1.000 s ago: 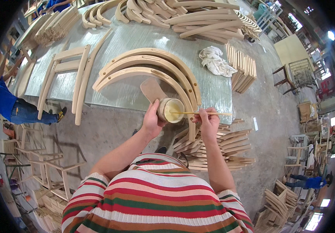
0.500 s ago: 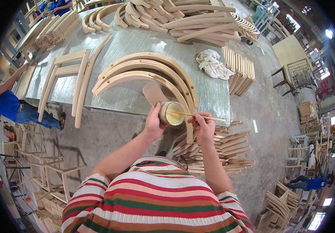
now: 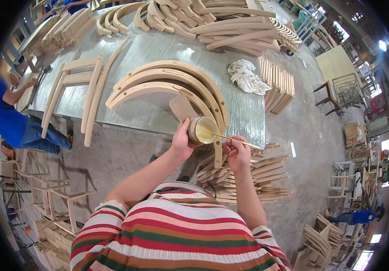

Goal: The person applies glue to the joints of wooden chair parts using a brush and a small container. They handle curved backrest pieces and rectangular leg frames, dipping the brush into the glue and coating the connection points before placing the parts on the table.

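Observation:
My left hand [image 3: 183,141] is closed round a small round pot [image 3: 195,131] of pale yellow liquid, tilted so its mouth faces me. Between the fingers of my right hand [image 3: 237,151] is a thin wooden stick [image 3: 244,143], its far end dipped in the pot. Several curved wooden pieces with holes [image 3: 172,72] lie nested on the table just beyond; the nearest one's end [image 3: 218,153] hangs over the edge beside my right hand. A flat brownish piece [image 3: 182,107] shows right behind the pot, partly hidden by it.
The plastic-covered table [image 3: 158,49] carries a chair frame [image 3: 75,81], a white cloth [image 3: 247,77] and heaped curved parts [image 3: 172,20]. Stacked slats [image 3: 279,86] stand off its right end. Below lie wooden parts [image 3: 266,174]. A person in blue [image 3: 11,113] works at the left.
The pot and both hands have shifted slightly right in view; the stick stays in the pot. The person at the left has leaned closer to the table.

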Available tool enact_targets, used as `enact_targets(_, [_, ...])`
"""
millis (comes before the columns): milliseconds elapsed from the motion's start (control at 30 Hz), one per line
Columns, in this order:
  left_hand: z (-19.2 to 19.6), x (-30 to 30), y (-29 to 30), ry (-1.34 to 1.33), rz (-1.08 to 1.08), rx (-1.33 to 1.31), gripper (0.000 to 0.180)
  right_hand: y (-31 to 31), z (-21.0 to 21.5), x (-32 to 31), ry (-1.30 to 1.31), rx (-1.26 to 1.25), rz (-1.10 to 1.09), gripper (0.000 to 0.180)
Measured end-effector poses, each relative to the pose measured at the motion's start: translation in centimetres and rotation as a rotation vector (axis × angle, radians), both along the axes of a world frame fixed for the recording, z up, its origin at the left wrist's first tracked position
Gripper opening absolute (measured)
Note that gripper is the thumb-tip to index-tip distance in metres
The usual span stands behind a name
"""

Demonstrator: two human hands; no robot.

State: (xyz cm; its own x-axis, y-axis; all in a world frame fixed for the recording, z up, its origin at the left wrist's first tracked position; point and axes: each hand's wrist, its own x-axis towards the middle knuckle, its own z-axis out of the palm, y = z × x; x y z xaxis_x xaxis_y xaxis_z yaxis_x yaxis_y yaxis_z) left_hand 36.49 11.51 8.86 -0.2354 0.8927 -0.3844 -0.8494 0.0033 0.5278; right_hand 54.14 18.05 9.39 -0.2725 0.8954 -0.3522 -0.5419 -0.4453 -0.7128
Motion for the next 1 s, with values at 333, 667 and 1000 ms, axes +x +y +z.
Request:
enact_targets(333, [-4.1,-1.6,-0.4,-0.150,0.021,-0.018,0.037,2.6,4.5,3.4,-0.670,0.764,0.138,0.012])
enact_targets(667, [-5.0,-2.8,-1.3,-0.178,0.070,-0.067,0.039,2.5,3.8,1.6,-1.196,1.175,0.565,0.016])
enact_targets(1000, [-4.6,-3.6,-1.4,-0.190,0.087,-0.107,0.045,2.1,4.9,-0.8,-1.319,1.293,0.682,0.018])
